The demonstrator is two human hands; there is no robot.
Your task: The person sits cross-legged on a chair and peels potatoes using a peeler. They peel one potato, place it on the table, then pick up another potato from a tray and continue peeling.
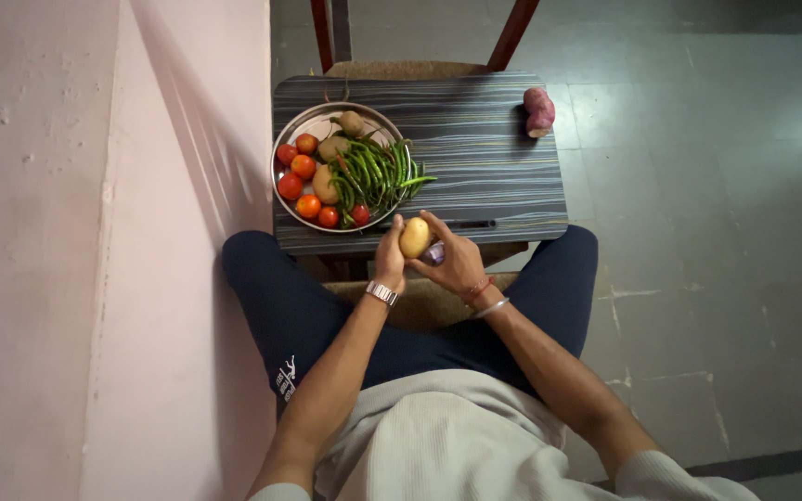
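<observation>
Wall point(67, 232) bounds my left. Plate point(294, 125) of vegetables occupies the worktop's point(475, 176) left end. My left hand point(389, 258) and right hand point(455, 264) hold the potato point(414, 237), smooth, tan, oval, fingers clamped on it at the worktop's near edge. Right: bare worktop, open floor point(717, 232).

A potato point(414, 237), pale yellow-brown, smooth and egg-shaped, stands roughly upright with its long axis nearly vertical. It is off the surface point(475, 158), held just past the middle of the near edge, above the lap. The left hand point(390, 255) grips its left side and the right hand point(452, 262) cups its right side and underside, fingers point(436, 225) curling over its top. Its skin looks whole and unpeeled on the face that shows.
</observation>
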